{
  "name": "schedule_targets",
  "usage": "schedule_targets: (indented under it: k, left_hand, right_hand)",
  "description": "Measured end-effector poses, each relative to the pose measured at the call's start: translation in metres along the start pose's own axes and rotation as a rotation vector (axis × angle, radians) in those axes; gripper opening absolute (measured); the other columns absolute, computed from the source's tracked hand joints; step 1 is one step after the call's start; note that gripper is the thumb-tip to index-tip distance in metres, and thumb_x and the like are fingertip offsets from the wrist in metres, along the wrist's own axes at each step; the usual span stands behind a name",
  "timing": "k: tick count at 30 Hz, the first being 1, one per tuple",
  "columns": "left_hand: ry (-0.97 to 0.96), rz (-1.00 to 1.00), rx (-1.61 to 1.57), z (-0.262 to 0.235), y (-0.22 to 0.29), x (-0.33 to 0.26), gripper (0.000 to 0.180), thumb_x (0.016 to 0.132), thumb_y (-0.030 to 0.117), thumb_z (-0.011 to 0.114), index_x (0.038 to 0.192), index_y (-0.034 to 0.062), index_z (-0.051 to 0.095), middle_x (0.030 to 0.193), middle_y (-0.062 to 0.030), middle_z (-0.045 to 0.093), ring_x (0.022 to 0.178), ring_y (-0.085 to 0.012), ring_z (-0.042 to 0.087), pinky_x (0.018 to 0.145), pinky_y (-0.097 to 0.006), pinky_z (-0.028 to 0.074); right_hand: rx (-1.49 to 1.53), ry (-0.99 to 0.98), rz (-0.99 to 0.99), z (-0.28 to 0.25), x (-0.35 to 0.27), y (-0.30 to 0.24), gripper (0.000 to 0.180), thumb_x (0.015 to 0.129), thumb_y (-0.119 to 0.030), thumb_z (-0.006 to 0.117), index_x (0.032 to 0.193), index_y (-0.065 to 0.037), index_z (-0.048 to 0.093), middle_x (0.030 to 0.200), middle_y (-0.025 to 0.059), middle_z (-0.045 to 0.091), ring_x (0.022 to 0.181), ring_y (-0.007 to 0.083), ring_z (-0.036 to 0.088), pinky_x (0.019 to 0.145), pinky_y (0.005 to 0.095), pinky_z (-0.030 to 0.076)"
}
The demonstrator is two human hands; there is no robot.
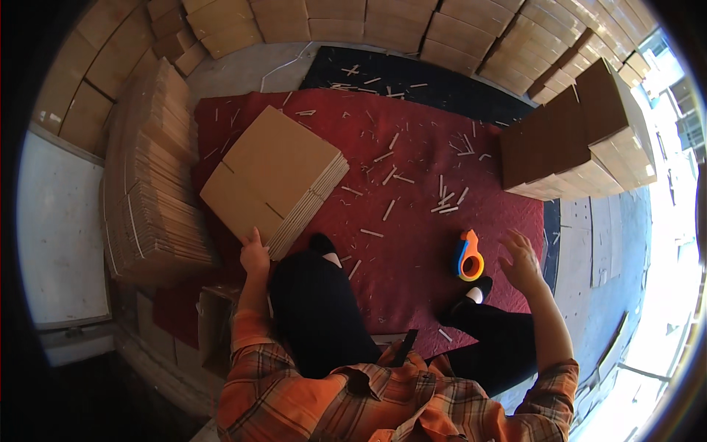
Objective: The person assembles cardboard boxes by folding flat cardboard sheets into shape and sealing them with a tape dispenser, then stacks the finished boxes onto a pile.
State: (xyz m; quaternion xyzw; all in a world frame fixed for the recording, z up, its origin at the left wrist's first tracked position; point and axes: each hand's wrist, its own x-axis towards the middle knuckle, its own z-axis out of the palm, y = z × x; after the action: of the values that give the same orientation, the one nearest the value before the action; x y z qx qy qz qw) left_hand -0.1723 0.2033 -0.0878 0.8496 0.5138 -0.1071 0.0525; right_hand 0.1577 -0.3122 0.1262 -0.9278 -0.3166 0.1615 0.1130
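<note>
A stack of flattened brown cardboard boxes (280,166) lies tilted across a red ground cloth, left of centre. At its near corner is my left hand (255,256), one digit on top and the other fingers partly hidden, closed on the cardboard edge. How many layers it grips I cannot tell. My right hand (521,264) hovers with its fingers apart and nothing in them. To the left of that hand, near my shoe, an orange and blue tape dispenser (468,258) rests on the cloth.
Bundled flat cardboard (151,199) stands at the left. Formed boxes (549,144) are piled at the right, and more cartons (331,18) line the back. Pale scrap strips (445,200) litter the red cloth (412,295). An open carton (215,324) sits beside my left arm.
</note>
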Motion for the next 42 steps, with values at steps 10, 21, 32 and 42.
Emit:
schedule_targets:
  k: [10,21,32,42]
  left_hand:
    - [0.031,0.058,-0.075,-0.03,-0.03,-0.006,0.053,0.082,0.018,0.074,0.132,0.0135,0.058,0.116,-0.0199,0.061,0.101,-0.0397,0.062,0.085,-0.045,0.053]
    - [0.487,0.467,0.114,-0.155,0.002,-0.014,0.02,0.093,0.023,0.06,0.098,0.0034,0.06,0.092,-0.0171,0.064,0.081,-0.0335,0.064,0.07,-0.042,0.055]
    - [0.207,0.31,-1.061,-0.288,0.124,-0.114,0.024,0.099,0.016,0.053,0.092,-0.0029,0.067,0.068,-0.0055,0.063,0.055,-0.0101,0.061,0.048,-0.024,0.049]
    - [0.009,0.79,-0.731,-0.129,0.182,-0.277,0.016,0.085,0.012,0.066,0.078,-0.0011,0.061,0.074,-0.0209,0.063,0.069,-0.0393,0.065,0.058,-0.043,0.051]
  right_hand:
    - [0.049,-0.112,-0.057,0.011,-0.012,-0.026,0.045,0.08,-0.008,0.071,0.124,-0.007,0.062,0.14,0.018,0.05,0.134,0.0355,0.043,0.11,0.0424,0.038]
    - [0.089,-0.11,-0.058,0.013,-0.021,-0.028,0.039,0.083,-0.014,0.066,0.121,-0.008,0.064,0.137,0.0163,0.053,0.13,0.0329,0.047,0.106,0.0426,0.042]
    - [0.322,-0.02,-0.14,0.015,-0.016,-0.046,0.037,0.084,-0.018,0.067,0.12,-0.01,0.064,0.122,0.0144,0.064,0.116,0.0321,0.058,0.098,0.0412,0.047]
    - [1.115,-0.098,0.195,0.092,-0.013,-0.094,0.07,0.092,-0.045,0.065,0.147,-0.011,0.038,0.141,0.0161,0.049,0.119,0.0258,0.055,0.086,0.0369,0.051]
